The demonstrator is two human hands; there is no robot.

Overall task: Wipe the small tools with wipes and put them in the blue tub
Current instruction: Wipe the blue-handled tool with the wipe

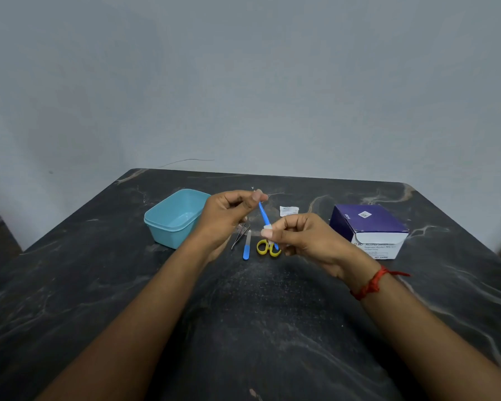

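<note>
Dark table (pixel 243 328): swab box (pixel 368 224) right, blue tub (pixel 168 235) left. Your left hand (pixel 229 215) pinches the blue tool (pixel 263 215) by its top end, mid-air between them; your right hand (pixel 304 238) pinches a wipe (pixel 267 227) round it. Scissors (pixel 263 248), file (pixel 246 250), tweezers (pixel 239 235) lie right of the tub.

Materials: mostly plastic & metal on stone.
Table (pixel 99 285) dark veined stone, smooth, low sheen; blue tub (pixel 171 237) semi-gloss plastic; tweezers (pixel 239 235) bare metal; file (pixel 246 250) & scissors (pixel 263 248) w/ plastic handles; raised blue tool (pixel 264 217) plastic; wipe (pixel 267 227) soft white fibre; box (pixel 368 224) at right matt card; wall (pixel 243 82) matt paint.
</note>
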